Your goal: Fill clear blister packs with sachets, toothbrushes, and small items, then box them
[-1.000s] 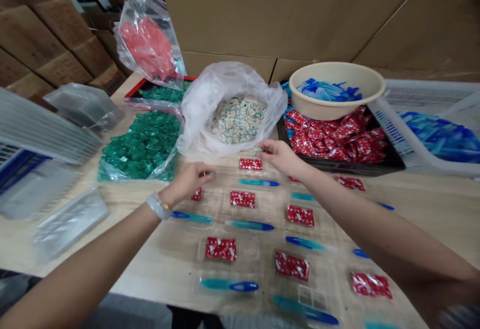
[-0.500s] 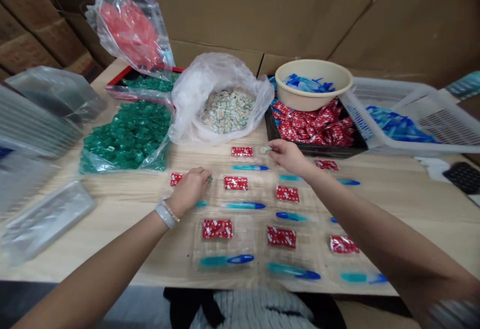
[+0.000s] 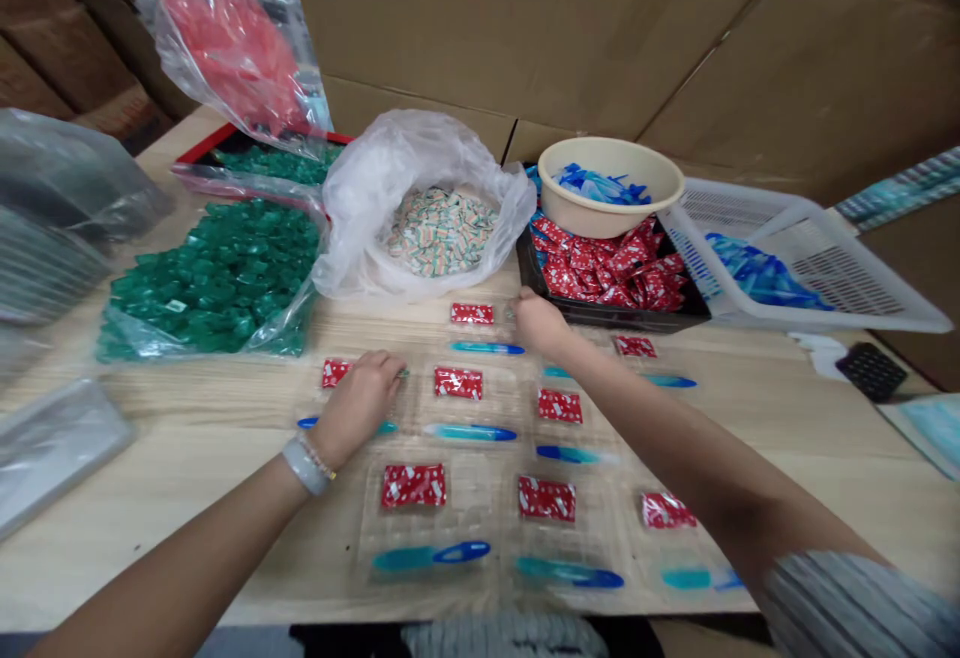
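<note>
My left hand (image 3: pixel 361 404) is closed, pinching a small printed packet (image 3: pixel 405 373) of which only a greenish edge shows. It hovers over a clear tray holding a red packet (image 3: pixel 335 372) and a blue pen-shaped tool partly beneath my hand. At the back row, my right hand (image 3: pixel 543 326) has its fingertips pinched over the right part of another clear tray, beside a red packet (image 3: pixel 472 314) and a blue tool (image 3: pixel 487 348). The small packet in those fingers is mostly hidden. Similar clear trays, each with a red packet (image 3: pixel 415 486) and blue tool (image 3: pixel 431 556), lie in rows.
A white plastic bag (image 3: pixel 352 228) of small printed packets stands behind my hands. Green pieces (image 3: pixel 217 278) in clear plastic lie left. Rightward are a black tray (image 3: pixel 637 316) of red packets, a cream basin (image 3: pixel 611 222) with blue tools, and a white basket (image 3: pixel 877 313).
The view has shifted slightly. My right fingertips have come lower and nearer the red packet of the back tray, covering the small packet in them. My left hand stays over its tray.
</note>
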Motion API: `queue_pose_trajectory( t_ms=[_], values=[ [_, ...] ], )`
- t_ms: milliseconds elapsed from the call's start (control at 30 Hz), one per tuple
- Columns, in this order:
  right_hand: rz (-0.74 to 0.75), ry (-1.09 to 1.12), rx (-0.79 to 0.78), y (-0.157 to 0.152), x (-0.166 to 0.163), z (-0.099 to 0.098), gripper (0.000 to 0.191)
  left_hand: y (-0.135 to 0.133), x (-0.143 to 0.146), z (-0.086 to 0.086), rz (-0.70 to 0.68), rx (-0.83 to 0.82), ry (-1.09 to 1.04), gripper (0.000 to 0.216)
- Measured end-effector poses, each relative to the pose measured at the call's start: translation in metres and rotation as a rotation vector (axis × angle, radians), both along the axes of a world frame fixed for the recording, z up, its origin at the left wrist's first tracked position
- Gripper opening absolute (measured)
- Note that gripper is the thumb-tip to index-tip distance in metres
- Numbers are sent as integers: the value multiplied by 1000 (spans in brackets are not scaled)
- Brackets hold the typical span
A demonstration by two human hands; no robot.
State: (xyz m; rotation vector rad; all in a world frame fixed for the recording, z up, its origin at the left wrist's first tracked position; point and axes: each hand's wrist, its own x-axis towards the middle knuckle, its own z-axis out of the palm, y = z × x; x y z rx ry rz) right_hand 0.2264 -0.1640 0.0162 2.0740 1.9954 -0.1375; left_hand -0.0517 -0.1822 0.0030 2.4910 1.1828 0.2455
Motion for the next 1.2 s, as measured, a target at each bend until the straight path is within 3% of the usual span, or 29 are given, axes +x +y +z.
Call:
queue_pose_trajectory(
  t_ms=[233,367,567,767,1067,1200],
  values=[
    [64,-47,-3,0,-1,3,32,2,-3,-2,14,-94,-136,25],
    [102,-13,24,-1,6,-1,22,0,-9,-3,66,-111,-203,21],
    [122,-40,10,-6,8,-5,24,-3,-11,-8,-14,-37,-113,21],
    [53,-95,63,-14,3,-3,27,-1,-12,-1,136,-49,-113,22],
    [25,-72,130,-14,3,-10,28,2,-5,-4,74,-91,-12,17],
    [-57,62,234,-22,10,-14,32,0,-10,-1,1,23,-52,20]
  ],
)
